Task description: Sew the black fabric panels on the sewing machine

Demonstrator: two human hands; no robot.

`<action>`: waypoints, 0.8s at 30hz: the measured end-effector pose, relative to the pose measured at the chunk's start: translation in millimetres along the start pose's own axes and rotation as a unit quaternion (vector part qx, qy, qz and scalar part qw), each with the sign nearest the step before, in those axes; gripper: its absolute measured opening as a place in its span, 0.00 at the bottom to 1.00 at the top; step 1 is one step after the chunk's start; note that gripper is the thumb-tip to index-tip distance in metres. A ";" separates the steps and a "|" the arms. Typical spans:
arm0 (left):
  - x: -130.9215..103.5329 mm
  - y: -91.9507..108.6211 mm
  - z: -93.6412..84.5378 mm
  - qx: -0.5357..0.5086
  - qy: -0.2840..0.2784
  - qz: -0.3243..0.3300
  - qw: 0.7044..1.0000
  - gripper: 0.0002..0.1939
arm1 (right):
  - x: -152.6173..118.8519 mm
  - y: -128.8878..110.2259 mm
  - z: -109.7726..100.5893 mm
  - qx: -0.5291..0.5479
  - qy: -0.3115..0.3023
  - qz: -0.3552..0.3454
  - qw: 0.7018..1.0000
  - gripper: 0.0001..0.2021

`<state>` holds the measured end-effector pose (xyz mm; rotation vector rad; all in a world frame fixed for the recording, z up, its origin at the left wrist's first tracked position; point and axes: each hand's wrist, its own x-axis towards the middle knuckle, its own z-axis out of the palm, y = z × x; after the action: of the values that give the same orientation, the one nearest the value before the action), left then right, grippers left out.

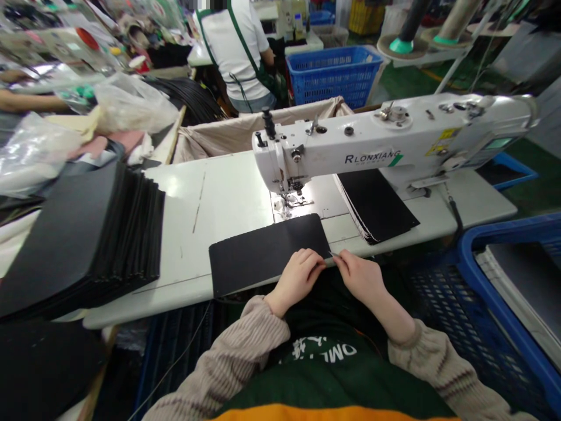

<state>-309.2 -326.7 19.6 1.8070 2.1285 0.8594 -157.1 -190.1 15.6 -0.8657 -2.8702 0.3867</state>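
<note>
A flat black rectangular piece [263, 251] lies on the white sewing table [219, 199], its far edge just below the needle of the white sewing machine [372, 140]. My left hand [298, 276] rests with curled fingers on the piece's near right corner. My right hand [359, 273] is beside it at the table edge, pinching a small thin metal tool [332, 254], possibly thread snips, whose tip points at the same corner. Both hands nearly touch.
A tall stack of black pieces [87, 234] fills the table's left end. More black pieces [377, 204] lie under the machine arm. Blue crates stand at the right [504, 292] and behind [333, 73]. A person in white [236, 52] works beyond. Plastic bags [131, 105] clutter the far left.
</note>
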 end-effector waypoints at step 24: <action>-146.0 -28.1 -201.1 -0.269 0.319 -0.390 0.821 0.17 | 41.0 -44.9 -68.9 0.358 -0.061 -0.108 0.926 0.14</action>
<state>-404.7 -526.2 136.5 0.2867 2.2861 1.7007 -201.9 -189.0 95.8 -0.3904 -2.5415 1.3736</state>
